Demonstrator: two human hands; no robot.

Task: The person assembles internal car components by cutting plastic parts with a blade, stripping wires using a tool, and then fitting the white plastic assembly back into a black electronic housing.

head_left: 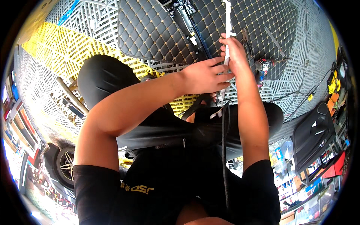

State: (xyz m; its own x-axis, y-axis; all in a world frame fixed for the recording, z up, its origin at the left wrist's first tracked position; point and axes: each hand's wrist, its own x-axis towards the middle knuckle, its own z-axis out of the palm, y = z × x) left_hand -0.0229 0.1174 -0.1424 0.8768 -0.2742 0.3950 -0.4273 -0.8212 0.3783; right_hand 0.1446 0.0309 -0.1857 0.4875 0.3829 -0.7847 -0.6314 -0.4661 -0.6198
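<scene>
A long, narrow white plastic strip (228,22) with small tabs runs from the top edge down between my hands. My right hand (236,54) is closed round it, fingers curled over from the right. Coming in from the left, my left hand (206,77) has its fingers spread, the tips lying across the strip just below the right hand; its thumb is hidden. Below the hands, the strip's lower end (222,95) hangs over my folded legs, partly covered. Left of the strip, a long dark trim part (189,28) with fittings rests on a black quilted mat (144,32).
On the mat's right side lie pliers (245,35), a thin grey bar (273,39) and a power drill (265,64). Grey and yellow grid tiles (56,48) cover the floor. A dark cable (294,101) crosses at right, near a black panel (313,137). A car wheel (66,165) stands lower left.
</scene>
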